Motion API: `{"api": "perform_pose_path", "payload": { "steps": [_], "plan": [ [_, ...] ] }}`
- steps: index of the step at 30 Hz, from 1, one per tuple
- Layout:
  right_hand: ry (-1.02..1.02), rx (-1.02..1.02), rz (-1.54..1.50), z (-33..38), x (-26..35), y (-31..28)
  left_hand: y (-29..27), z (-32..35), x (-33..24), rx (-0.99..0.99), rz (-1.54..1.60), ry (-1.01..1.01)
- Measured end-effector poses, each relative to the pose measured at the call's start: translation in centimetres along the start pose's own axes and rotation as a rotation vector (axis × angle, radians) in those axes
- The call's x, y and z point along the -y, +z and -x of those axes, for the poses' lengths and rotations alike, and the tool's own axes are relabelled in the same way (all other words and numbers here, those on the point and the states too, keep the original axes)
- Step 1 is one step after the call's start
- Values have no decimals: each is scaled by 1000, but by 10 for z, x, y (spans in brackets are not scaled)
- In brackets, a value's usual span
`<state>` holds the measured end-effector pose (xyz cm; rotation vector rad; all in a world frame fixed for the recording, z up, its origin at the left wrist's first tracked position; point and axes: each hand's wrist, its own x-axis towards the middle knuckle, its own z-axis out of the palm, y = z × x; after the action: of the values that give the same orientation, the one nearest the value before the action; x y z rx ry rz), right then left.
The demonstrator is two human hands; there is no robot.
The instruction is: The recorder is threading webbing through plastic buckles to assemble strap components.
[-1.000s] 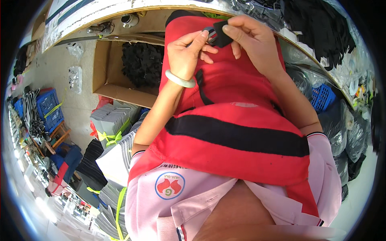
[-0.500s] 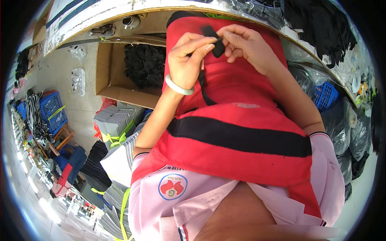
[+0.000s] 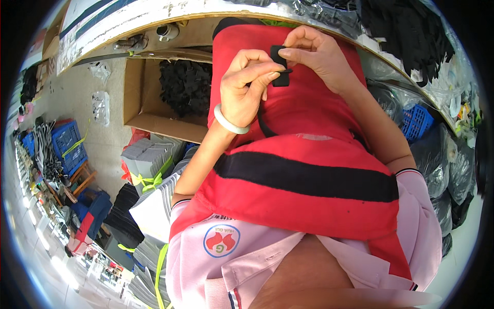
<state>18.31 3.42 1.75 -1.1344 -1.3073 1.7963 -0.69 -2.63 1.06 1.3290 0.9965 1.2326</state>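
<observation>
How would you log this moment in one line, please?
left hand: pinching at flat black fabric-like strip; right hand: thumb at its upper end; beneath: red cloth apron; left: open brown cardboard box, black pieces inside

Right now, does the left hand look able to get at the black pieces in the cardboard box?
Probably yes: the cardboard box is open and nothing visible covers the black pieces, though the left hand is occupied, pinching a black strip.

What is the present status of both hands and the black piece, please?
Left hand and right hand pinching black piece. Held over red apron. Nothing visibly in the way.
</observation>
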Motion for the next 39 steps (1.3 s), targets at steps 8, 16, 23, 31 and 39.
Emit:
{"api": "perform_pose_path", "payload": {
  "steps": [8, 16, 23, 31, 39],
  "plan": [
    [-74, 14, -101, -2, -25, 8, -37, 9, -19, -78, -151, -326],
    [-382, -686, 796, 51, 20, -105, -200, 92, 60, -717, 202, -458],
    [-256, -1091, 1490, 69, 3, -225, -123, 40, 70, -323, 610, -468],
    [-611, -1009, 1241, 5, -15, -250, -46, -6, 49, -138, 395, -436],
    [-649, -1038, 1053, 16, -3, -233, -25, 1, 42, -102, 293, -441]
  ]
}}
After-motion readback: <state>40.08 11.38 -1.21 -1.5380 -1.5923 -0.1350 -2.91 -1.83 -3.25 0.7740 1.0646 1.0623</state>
